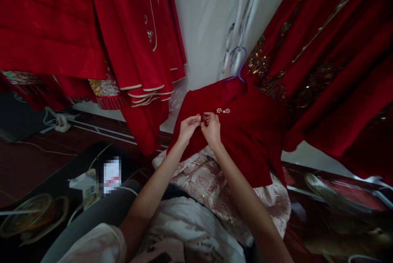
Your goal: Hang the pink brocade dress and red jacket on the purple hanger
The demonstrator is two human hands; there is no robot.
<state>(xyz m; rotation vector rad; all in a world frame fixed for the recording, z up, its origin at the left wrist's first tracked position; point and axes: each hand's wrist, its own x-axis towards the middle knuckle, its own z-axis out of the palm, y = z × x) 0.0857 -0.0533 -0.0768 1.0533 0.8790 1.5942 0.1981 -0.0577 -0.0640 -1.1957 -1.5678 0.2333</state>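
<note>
A dark red jacket (245,140) hangs in front of me on a purple hanger (238,64). Both my hands meet at its front edge. My left hand (188,127) pinches a small pearl clasp (199,116) on the cloth. My right hand (211,128) has its fingers closed on the same clasp and the fabric beside it. A second pearl clasp (223,111) sits a little to the right, untouched. Under the jacket a pale gold brocade skirt (208,181) drapes over my lap.
Red embroidered robes hang at the left (92,30) and right (331,70) against a white wall (205,17). A power strip (86,185) with white cables lies on a dark surface at lower left. Gold shoes (322,189) rest on the dark red floor at right.
</note>
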